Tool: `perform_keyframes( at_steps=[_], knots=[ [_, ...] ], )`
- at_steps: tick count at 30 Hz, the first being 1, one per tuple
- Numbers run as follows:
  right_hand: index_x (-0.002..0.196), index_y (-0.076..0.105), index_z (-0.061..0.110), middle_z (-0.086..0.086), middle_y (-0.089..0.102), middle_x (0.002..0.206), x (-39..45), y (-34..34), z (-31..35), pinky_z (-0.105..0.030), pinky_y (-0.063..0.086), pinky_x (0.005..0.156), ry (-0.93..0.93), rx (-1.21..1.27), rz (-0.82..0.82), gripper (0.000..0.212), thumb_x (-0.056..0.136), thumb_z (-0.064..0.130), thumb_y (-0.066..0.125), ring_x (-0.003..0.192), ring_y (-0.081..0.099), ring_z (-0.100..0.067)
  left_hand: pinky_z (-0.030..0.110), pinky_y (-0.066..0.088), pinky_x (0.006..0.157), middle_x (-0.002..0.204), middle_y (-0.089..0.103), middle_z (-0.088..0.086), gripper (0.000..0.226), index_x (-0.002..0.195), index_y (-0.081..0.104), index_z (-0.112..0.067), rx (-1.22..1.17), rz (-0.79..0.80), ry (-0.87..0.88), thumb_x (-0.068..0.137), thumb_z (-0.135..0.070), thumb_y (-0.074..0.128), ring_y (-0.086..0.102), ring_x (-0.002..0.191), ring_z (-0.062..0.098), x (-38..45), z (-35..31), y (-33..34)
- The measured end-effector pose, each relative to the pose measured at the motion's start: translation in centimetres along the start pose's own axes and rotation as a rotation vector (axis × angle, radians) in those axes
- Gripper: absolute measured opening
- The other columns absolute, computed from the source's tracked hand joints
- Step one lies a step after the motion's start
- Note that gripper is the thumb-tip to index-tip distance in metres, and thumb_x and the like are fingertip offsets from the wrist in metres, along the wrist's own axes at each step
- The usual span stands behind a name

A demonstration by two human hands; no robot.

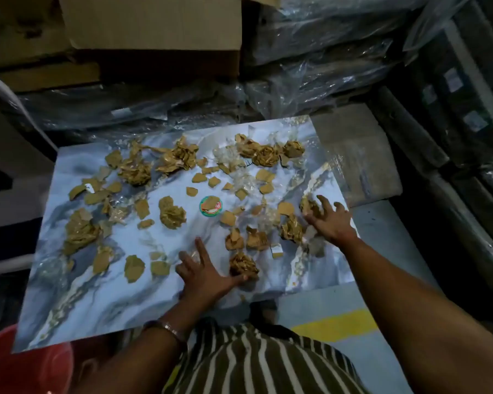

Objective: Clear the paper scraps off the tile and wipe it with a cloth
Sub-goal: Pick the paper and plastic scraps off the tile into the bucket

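Observation:
A blue-grey marbled tile (103, 297) lies flat in front of me, strewn with several brown paper scraps and crumpled wads, such as one wad (172, 213) near the middle. A round green-rimmed sticker (210, 206) sits among them. My left hand (205, 275) lies flat on the tile near its front edge, fingers spread, thumb touching a crumpled wad (243, 265). My right hand (329, 220) rests with spread fingers at the tile's right edge, fingertips on another wad (308, 204). No cloth is in view.
A red bucket (26, 368) stands at the lower left beside the tile. Cardboard boxes (154, 24) and plastic-wrapped stacks (325, 52) crowd the back and right. A grey slab (362, 155) lies past the tile's right edge. The floor has a yellow stripe (336, 325).

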State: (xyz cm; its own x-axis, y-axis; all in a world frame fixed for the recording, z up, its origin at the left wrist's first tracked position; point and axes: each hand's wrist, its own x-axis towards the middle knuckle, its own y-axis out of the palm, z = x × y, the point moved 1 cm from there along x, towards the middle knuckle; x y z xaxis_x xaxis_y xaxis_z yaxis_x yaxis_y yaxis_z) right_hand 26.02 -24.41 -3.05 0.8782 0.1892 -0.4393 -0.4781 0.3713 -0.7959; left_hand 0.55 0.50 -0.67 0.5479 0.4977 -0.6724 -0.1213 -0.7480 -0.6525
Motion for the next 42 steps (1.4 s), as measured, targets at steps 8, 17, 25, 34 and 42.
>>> perform_keyframes(
  at_steps=[8, 17, 25, 34, 42],
  knots=[
    [0.155, 0.03, 0.042, -0.02, 0.04, 0.151, 0.1, 4.1, 0.7, -0.064, 0.041, 0.108, -0.164, -0.135, 0.071, 0.063, 0.1, 0.071, 0.035, 0.14, 0.037, -0.045, 0.072, 0.031, 0.112, 0.161, -0.038, 0.011, 0.139, 0.154, -0.029, -0.042, 0.04, -0.06, 0.017, 0.069, -0.077, 0.075, -0.019, 0.153, 0.048, 2.3, -4.9, 3.4],
    [0.155, 0.043, 0.039, -0.016, 0.059, 0.144, 0.9, 2.0, 2.0, -0.05, 0.046, 0.11, -0.345, 0.195, 0.251, 0.073, 0.092, 0.077, 0.039, 0.134, 0.055, -0.034, 0.06, 0.044, 0.105, 0.163, -0.01, 0.013, 0.143, 0.157, -0.017, -0.038, 0.143, -0.139, 0.127, 0.059, -0.079, 0.078, 0.008, 0.149, 0.046, 3.6, -7.3, 2.8],
    [0.164, -0.014, 0.036, -0.019, 0.022, 0.156, -3.5, 0.2, -3.1, -0.057, 0.037, 0.116, -0.327, -0.242, 0.377, 0.177, 0.025, 0.094, 0.079, 0.142, 0.031, -0.044, 0.063, 0.048, 0.099, 0.164, -0.015, 0.014, 0.166, 0.152, -0.034, -0.042, 0.324, -0.119, 0.185, 0.046, -0.073, 0.09, 0.006, 0.15, 0.045, 3.0, -5.0, 2.8],
    [0.156, -0.014, 0.061, -0.017, 0.023, 0.146, -4.0, 5.3, 1.0, -0.062, 0.057, 0.091, -0.459, -0.079, 0.207, 0.166, 0.041, 0.042, 0.105, 0.133, 0.04, -0.053, 0.06, 0.046, 0.103, 0.161, -0.008, 0.021, 0.167, 0.154, -0.031, -0.041, 0.298, -0.102, 0.262, 0.046, -0.066, 0.094, 0.012, 0.144, 0.05, 3.8, -7.7, 4.1],
    [0.162, 0.02, 0.043, -0.011, 0.029, 0.138, -2.6, 7.8, 2.6, -0.04, 0.049, 0.112, -0.533, 0.077, 0.268, 0.128, 0.059, 0.037, 0.097, 0.131, 0.047, -0.038, 0.059, 0.044, 0.112, 0.152, 0.011, 0.011, 0.125, 0.153, 0.02, -0.043, 0.049, -0.097, 0.418, 0.054, -0.043, 0.097, 0.031, 0.139, 0.049, 5.0, -8.4, 5.2]
  ],
)
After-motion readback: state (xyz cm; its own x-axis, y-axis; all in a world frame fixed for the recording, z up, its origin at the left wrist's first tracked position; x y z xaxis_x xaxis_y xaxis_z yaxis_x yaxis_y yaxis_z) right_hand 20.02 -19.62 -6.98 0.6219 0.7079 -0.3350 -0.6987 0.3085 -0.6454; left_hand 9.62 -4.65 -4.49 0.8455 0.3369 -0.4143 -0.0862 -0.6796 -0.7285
